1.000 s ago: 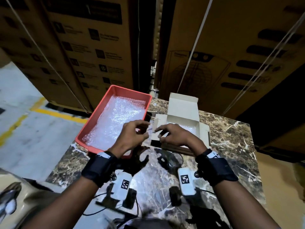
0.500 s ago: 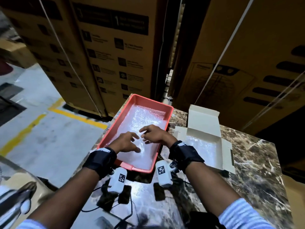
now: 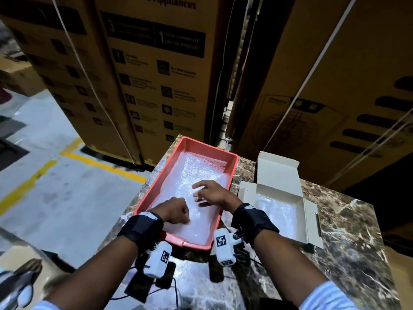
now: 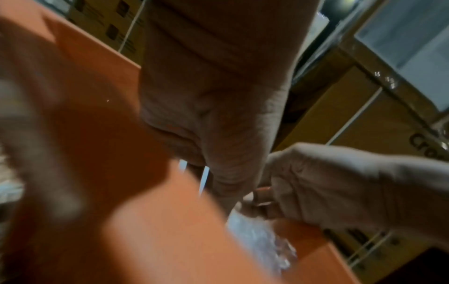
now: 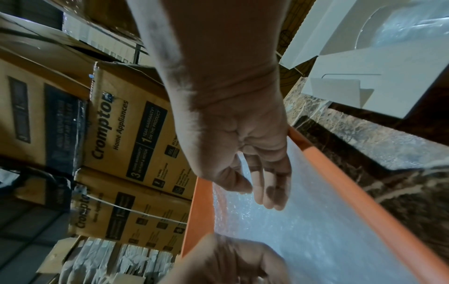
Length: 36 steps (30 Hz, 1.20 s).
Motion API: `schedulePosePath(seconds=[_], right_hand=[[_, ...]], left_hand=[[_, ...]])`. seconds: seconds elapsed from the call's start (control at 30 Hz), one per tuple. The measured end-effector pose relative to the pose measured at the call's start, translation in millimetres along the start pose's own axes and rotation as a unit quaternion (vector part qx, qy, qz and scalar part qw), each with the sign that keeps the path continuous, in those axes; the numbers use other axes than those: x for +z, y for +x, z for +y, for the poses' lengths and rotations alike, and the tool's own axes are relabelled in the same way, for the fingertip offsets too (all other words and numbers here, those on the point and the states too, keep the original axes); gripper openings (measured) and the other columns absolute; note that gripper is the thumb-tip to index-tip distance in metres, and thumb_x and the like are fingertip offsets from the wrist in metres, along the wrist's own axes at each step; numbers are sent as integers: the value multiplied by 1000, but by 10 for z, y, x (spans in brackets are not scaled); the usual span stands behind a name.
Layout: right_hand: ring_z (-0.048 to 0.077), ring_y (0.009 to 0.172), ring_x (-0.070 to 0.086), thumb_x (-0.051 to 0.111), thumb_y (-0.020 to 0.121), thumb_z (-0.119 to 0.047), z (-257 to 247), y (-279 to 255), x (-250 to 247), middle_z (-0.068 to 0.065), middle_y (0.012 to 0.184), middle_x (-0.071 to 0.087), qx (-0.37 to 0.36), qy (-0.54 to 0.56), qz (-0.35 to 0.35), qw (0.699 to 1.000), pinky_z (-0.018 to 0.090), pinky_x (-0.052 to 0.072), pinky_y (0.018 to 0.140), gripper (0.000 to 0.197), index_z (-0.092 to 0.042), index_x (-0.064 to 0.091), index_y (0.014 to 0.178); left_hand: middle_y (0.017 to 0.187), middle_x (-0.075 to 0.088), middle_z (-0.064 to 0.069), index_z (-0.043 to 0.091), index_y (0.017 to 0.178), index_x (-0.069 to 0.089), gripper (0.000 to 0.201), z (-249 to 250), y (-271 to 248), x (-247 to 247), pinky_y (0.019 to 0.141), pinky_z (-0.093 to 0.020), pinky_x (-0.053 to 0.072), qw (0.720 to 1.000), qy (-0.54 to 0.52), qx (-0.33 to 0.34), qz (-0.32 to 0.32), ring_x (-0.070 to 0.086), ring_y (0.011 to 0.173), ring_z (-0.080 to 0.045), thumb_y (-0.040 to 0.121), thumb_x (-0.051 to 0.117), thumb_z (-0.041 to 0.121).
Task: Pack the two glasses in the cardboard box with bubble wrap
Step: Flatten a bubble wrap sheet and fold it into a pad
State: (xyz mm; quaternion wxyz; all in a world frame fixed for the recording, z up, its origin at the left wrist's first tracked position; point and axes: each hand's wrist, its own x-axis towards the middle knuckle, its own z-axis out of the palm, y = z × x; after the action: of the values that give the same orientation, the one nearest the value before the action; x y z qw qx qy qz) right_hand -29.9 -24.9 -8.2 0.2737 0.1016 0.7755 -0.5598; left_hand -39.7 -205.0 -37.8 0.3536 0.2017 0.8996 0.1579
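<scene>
1. Stacked appliance cartons (image 3: 156, 70) are seen behind the workplace; they take no part in the task.
2. The marble tabletop (image 3: 348, 231) carries a tray and a box, set side by side.
3. The red tray (image 3: 232, 173) is filled with bubble wrap (image 3: 196, 168), and both hands are held over its near half.
4. The cardboard box (image 3: 279, 173) lies just right of the tray, its lid and flaps folded open. A clear, glossy layer, judged to be wrap, is seen on its floor; whether a glass lies under it cannot be told.
5. The right hand (image 3: 214, 193) is held with fingers apart and nearly straight, the tips resting on or just above the wrap in the tray. Nothing is gripped by it.
6. The left hand (image 3: 176, 211) is curled downward near the front of the tray. In the left wrist view its fingers appear to be pinched on the sheet, though blur leaves this uncertain.
7. No glass is shown distinctly in any view, so the position of the two glasses cannot be given.
8. Progress is judged as early: the box is opened and apparently lined, and a sheet is being taken from the tray. Wrapping both glasses, placing them in the box and closing the flaps are judged to remain.
</scene>
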Motion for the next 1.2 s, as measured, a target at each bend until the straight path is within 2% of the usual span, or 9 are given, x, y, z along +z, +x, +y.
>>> schedulePosePath(seconds=[0.23, 0.33, 0.47, 0.6, 0.67, 0.83, 1.0, 1.1, 1.2], right_hand=[[24, 100, 66, 46, 85, 9, -128, -230, -119, 19, 113, 68, -48, -64, -22, 997, 22, 47, 68, 42, -13, 70, 112], [24, 108, 69, 55, 76, 7, -114, -324, -233, 19, 119, 70, -73, -45, -48, 995, 33, 54, 85, 50, -10, 67, 121], [23, 108, 71, 77, 84, -2, -122, -400, -282, 12, 113, 75, -106, -31, -19, 994, 38, 56, 99, 34, -8, 71, 116], [26, 89, 75, 71, 96, -15, -148, -567, -261, 9, 86, 73, -127, 43, 8, 991, 43, 58, 97, 18, 0, 73, 105], [22, 75, 72, 67, 99, -22, -156, -702, -306, 7, 76, 65, -134, 84, 29, 987, 44, 62, 84, 23, -2, 70, 109], [34, 82, 73, 61, 103, -30, -41, -938, -541, 25, 107, 72, -156, 191, 140, 959, 42, 58, 72, 28, -13, 69, 123], [29, 70, 61, 56, 105, -26, 216, -1261, -812, 29, 100, 71, -168, 208, 214, 940, 36, 51, 65, 21, -24, 71, 120], [12, 54, 62, 49, 107, -15, 397, -1580, -929, 13, 96, 77, -148, 196, 258, 934, 23, 47, 48, 28, -19, 62, 131], [21, 63, 63, 49, 107, -16, 645, -1906, -1031, -17, 87, 77, -133, 167, 298, 930, 40, 55, 61, 40, -28, 49, 145]], left_hand=[[87, 75, 2, 19, 81, 66, 25, -40, -149, -358, 89, -43, 54, 975, -187, 76, 94, 69, 90, -22, 92, 56, 39], [71, 72, -1, 13, 82, 56, 25, 20, -242, -474, 78, -38, 53, 935, -304, 116, 141, 67, 73, -20, 103, 55, 27], [55, 55, -2, 5, 88, 54, 21, 199, -375, -618, 57, -30, 42, 892, -390, 138, 180, 57, 53, -22, 107, 51, 13], [67, 61, -8, -2, 110, 59, 30, 363, -504, -704, 64, -35, 46, 834, -494, 144, 197, 56, 56, -24, 106, 55, 27], [76, 69, -15, 5, 122, 60, 41, 453, -555, -745, 68, -37, 52, 798, -552, 143, 194, 65, 62, -28, 105, 51, 41], [102, 73, -26, 13, 124, 68, 81, 688, -593, -678, 78, -43, 56, 712, -686, 122, 92, 71, 83, -37, 86, 44, 80], [110, 73, -16, 9, 130, 63, 73, 1036, -504, -351, 78, -41, 58, 718, -684, 119, -35, 69, 89, -31, 82, 71, 64], [111, 71, -14, 9, 125, 65, 41, 1339, -455, -153, 77, -38, 60, 724, -673, 135, -59, 71, 86, -27, 92, 74, 33], [120, 74, -9, 15, 133, 62, 43, 1652, -371, 59, 81, -45, 60, 787, -600, 144, -13, 75, 95, -26, 92, 74, 11]])
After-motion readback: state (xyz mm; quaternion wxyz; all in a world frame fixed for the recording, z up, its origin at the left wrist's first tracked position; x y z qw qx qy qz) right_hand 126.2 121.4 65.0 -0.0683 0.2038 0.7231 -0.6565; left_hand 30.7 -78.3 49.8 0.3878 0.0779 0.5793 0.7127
